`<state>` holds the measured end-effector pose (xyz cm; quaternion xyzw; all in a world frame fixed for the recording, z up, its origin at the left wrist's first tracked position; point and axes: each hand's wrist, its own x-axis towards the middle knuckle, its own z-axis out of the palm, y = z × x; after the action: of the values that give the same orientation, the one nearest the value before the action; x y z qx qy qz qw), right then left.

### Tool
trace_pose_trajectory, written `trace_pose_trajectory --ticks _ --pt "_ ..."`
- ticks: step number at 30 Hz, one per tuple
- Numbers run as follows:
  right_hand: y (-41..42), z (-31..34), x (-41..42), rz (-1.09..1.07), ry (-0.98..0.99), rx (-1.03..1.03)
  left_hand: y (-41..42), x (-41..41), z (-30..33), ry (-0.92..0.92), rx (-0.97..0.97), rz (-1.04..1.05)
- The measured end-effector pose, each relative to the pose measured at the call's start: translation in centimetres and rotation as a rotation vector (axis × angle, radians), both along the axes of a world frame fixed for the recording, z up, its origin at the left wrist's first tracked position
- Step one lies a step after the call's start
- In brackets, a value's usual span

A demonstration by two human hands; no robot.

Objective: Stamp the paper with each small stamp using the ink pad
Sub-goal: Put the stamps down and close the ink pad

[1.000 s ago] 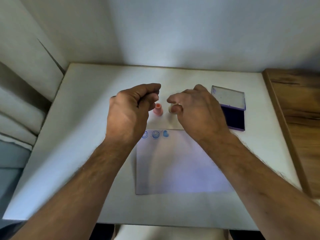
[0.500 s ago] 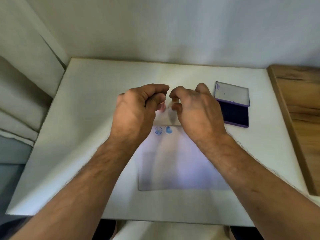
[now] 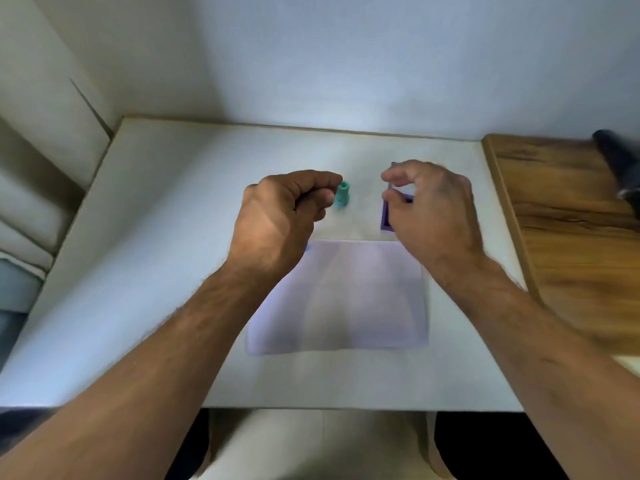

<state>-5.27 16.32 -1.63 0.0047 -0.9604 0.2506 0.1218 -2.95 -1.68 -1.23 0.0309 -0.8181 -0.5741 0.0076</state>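
A small teal stamp (image 3: pixel 342 195) stands upright on the white table (image 3: pixel 166 237), just beyond the paper (image 3: pixel 339 296). My left hand (image 3: pixel 287 216) is curled, and its thumb and forefinger tips pinch the stamp from the left. My right hand (image 3: pixel 429 209) hovers over the purple ink pad (image 3: pixel 386 220) and hides most of it. Its thumb and forefinger are curved with a gap between them, and I see nothing in that gap. One blue stamped mark (image 3: pixel 307 248) shows at the paper's top left corner, beside my left wrist. The other stamps are hidden.
A wooden surface (image 3: pixel 561 216) adjoins the table on the right, with a dark blurred object (image 3: pixel 620 164) at its far end. Walls close off the back and the left. The table's front edge lies near my body.
My right hand has moved right, from the stamps to above the ink pad. My left hand shifted right to the teal stamp, which was hidden before. The pink stamp is out of sight.
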Motion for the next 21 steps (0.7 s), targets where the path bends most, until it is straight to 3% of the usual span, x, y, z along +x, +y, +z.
trace_pose_trajectory --ticks 7,12,21 --pt "6.1 -2.9 2.0 -0.079 -0.169 0.101 1.9 0.1 1.5 0.023 -0.098 -0.097" --pt "7.3 -4.0 2.2 -0.07 -0.12 0.07 5.8 -4.2 2.6 0.076 -0.132 -0.13" --pt "8.5 -4.1 0.9 -0.02 -0.167 0.034 11.6 -12.4 -0.7 -0.016 -0.648 -0.423"
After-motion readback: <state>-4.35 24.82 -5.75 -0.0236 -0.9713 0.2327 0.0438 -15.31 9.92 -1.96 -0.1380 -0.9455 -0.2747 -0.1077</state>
